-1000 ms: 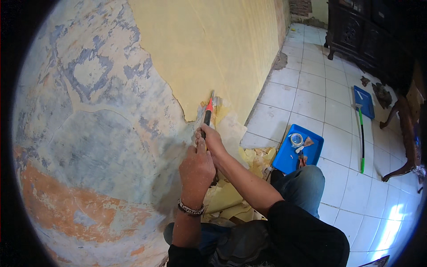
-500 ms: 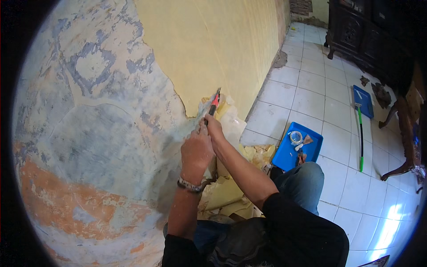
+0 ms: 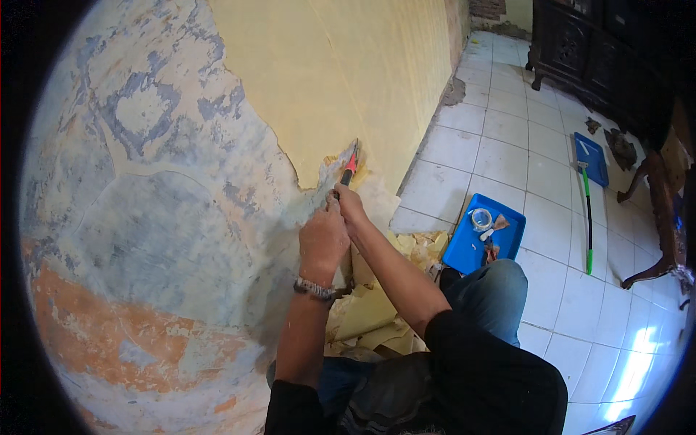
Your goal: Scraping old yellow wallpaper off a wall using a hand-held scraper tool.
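Observation:
Both my hands are closed round one scraper (image 3: 351, 165) with a red and black handle. My right hand (image 3: 350, 204) grips the handle higher up, and my left hand (image 3: 322, 235) is wrapped round its lower end, the two touching. The narrow blade tip rests against the wall at the torn lower edge of the yellow covering (image 3: 341, 80). Around the tip the covering is ragged, and a pale loose flap hangs just to the right. Bare, patchy wall (image 3: 167, 203) in grey, white and orange spreads to the left. How deep the blade sits under the covering cannot be seen.
Peeled yellow scraps (image 3: 370, 315) lie heaped between my legs and the wall. A blue tray (image 3: 464, 250) with a tape roll and small tools stands by my knee. Farther right are a green-and-black pole (image 3: 588, 217), another blue tray (image 3: 591, 163), carved furniture legs (image 3: 663, 225) and a dark cabinet (image 3: 573, 51).
My hands and the scraper have shifted only slightly, with the blade tip a little higher on the wall. Both hands keep their grip on the handle.

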Demonstrator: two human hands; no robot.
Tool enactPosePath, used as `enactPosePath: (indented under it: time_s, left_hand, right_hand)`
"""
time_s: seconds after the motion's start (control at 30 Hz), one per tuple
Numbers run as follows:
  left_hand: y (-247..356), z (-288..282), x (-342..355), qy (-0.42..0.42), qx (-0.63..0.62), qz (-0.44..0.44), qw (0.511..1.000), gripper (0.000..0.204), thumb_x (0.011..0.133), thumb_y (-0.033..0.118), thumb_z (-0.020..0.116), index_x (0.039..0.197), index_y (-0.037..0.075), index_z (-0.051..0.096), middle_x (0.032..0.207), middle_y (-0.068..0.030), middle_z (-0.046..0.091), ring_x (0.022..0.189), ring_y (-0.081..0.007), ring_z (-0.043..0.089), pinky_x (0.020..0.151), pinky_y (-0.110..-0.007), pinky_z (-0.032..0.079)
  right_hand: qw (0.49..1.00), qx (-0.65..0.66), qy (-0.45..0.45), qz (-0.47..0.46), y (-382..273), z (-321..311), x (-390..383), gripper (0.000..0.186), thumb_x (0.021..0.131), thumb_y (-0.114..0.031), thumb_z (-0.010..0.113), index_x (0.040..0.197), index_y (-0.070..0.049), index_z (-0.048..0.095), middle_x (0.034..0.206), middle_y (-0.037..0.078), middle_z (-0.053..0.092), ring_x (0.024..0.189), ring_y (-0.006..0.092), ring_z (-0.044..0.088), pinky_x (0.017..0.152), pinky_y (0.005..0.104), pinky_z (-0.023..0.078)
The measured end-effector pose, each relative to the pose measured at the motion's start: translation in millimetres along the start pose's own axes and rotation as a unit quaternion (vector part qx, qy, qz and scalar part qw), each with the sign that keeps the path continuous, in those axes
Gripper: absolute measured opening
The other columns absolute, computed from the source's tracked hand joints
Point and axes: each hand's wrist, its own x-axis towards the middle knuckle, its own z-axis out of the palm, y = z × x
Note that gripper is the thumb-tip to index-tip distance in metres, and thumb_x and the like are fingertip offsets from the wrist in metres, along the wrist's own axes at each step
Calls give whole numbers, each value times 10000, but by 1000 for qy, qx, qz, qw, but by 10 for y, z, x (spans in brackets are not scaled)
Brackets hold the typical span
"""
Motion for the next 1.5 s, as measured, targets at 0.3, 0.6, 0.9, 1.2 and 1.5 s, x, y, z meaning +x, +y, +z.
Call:
enactPosePath:
  time_s: [0.3,0.6,0.9,1.2,1.5]
  left_hand:
    - [-33,100,64,27,-15,-6,1000,474,925,237,548,1370,88,488,882,-197,643,801,-389,649,700,-486,528]
    - [80,37,186,14,-8,10,1000,460,917,207,550,1346,49,497,888,-199,645,797,-395,654,704,-499,523]
    - [-65,177,227,18,-19,40,999,447,893,190,561,1324,75,532,839,-187,641,773,-383,638,698,-489,524]
    - [1,150,171,-38,-27,9,999,489,899,212,568,1367,91,493,941,-214,661,855,-396,654,730,-502,526]
    - [-127,338,131,-89,-62,-30,994,538,896,204,574,1405,97,433,992,-214,665,921,-384,656,782,-492,531]
  right_hand:
    - [999,-36,6,-10,-80,27,86,196,857,-218,532,722,-76,546,653,47,515,588,164,504,540,324,400]
    - [998,38,-42,9,-185,-38,121,222,904,-227,516,730,-90,504,634,38,519,541,162,492,519,308,409]
    - [1000,28,-5,-6,-109,-56,225,207,898,-225,520,755,-75,519,619,38,500,530,166,489,527,316,424]
    - [1000,10,-9,-1,15,-234,299,223,876,-227,523,717,-71,507,619,42,486,533,185,476,503,352,398]
    - [999,-40,-15,-6,195,-325,396,234,883,-235,520,735,-54,529,647,43,499,543,180,488,498,343,405]
